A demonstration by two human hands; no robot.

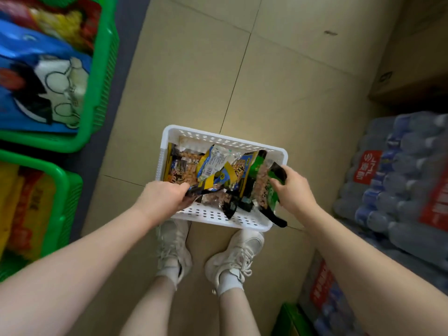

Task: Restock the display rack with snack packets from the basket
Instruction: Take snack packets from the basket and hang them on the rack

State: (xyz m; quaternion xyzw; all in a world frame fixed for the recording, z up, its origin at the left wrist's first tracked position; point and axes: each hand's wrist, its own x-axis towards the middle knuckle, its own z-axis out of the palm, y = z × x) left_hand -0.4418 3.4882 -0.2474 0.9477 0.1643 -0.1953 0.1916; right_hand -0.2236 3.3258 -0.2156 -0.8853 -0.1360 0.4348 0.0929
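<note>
A white perforated basket (184, 134) sits on the tiled floor just in front of my feet. It holds several snack packets, yellow-and-blue ones (213, 170) in the middle and left, green-and-black ones (264, 187) on the right. My left hand (167, 197) is at the basket's near left corner, its fingers closed on the edge of a dark yellow-and-blue packet. My right hand (294, 187) is at the basket's right side and grips the top of a green-and-black packet. The display rack shows at the left as green bins (106, 76) holding large snack bags.
A second green bin (65, 190) with yellow and red bags is lower left. Shrink-wrapped packs of water bottles (400, 180) are stacked on the right, with a cardboard box (412, 76) behind them. My white shoes (174, 243) stand right behind the basket.
</note>
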